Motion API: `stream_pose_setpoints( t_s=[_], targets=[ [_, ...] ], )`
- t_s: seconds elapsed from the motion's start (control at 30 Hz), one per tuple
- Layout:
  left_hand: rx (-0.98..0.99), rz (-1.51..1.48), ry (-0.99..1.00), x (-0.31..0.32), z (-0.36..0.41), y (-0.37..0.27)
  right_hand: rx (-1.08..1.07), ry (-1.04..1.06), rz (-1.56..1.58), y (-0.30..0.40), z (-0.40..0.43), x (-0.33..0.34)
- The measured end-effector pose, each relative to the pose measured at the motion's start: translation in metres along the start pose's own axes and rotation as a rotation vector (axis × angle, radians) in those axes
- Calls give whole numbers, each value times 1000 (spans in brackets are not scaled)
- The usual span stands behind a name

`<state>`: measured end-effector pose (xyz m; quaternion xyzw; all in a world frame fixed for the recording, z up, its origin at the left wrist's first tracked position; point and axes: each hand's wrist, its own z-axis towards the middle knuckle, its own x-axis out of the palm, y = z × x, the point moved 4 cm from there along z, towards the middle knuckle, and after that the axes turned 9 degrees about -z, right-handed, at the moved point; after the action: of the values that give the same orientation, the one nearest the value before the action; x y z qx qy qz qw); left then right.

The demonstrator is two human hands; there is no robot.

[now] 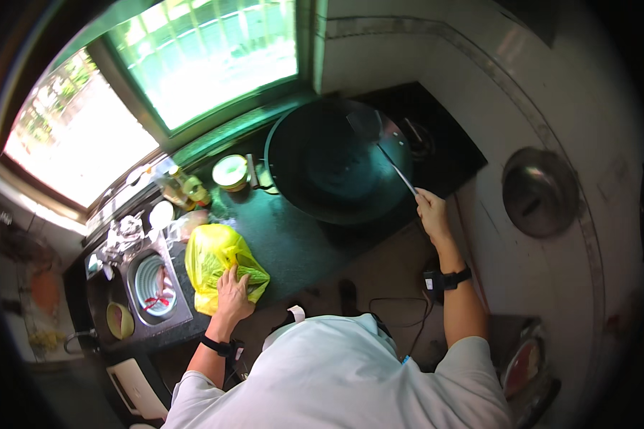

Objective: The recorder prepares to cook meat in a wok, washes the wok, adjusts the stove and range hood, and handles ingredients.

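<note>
My right hand (432,212) is closed around the handle of a metal wok spatula (397,167), whose broad blade lies over the upper right part of a large dark wok (327,171). On the counter to the left sits a yellow plastic bag (209,246) with green contents showing through. My left hand (234,292) rests on the near side of this bag, fingers spread against the plastic; whether they pinch it cannot be told. A dark strap with a small device is on each wrist.
Left of the bag, a sink (180,308) holds a pale basket (140,279) with meat and a yellowish bowl (120,322). Bottles (196,190) and a lidded container (229,171) line the window side. A round metal lid (539,192) hangs on the right wall.
</note>
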<state>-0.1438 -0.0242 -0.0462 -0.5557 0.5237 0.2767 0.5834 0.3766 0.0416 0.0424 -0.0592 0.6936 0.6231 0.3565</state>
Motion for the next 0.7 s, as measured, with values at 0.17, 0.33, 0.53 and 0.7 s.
stream_pose_setpoints(
  t_s=[0.17,0.33,0.53,0.7],
  targets=[
    [32,16,172,18,6,-17,269,-84,63,-36,-99,-94],
    [65,117,128,22,12,-23,668,-138,363,-133,-188,-170],
    [187,162,-74,23,33,13,1066,-224,919,-300,-266,-170],
    [164,197,-142,21,33,36,821,-196,524,-234,-204,-173]
  ],
)
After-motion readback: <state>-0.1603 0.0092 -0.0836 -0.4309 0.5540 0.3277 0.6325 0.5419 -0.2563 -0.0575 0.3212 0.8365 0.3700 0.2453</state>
